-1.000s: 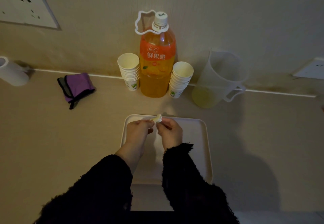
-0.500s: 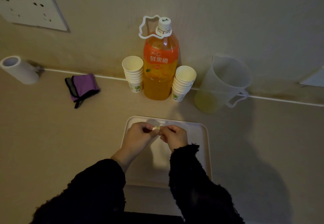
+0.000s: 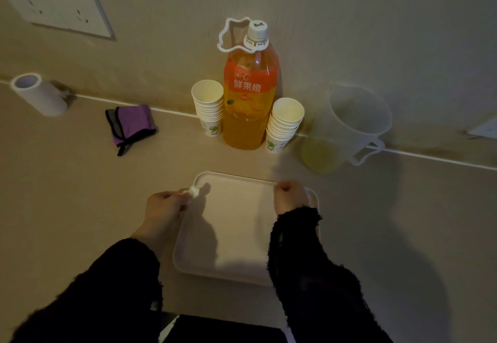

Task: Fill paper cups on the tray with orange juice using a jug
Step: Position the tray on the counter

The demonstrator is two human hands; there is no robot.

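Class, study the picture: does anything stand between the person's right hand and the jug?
Nothing visible does. Only bare counter lies between the right hand, at the far right corner of the tray, and the jug. The nearer cup stack stands left of that path, beside the juice bottle. The left hand pinches a small white wad.

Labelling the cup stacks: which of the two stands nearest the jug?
The stack right of the orange juice bottle, between bottle and jug. The other stack stands on the bottle's left, toward the purple cloth.
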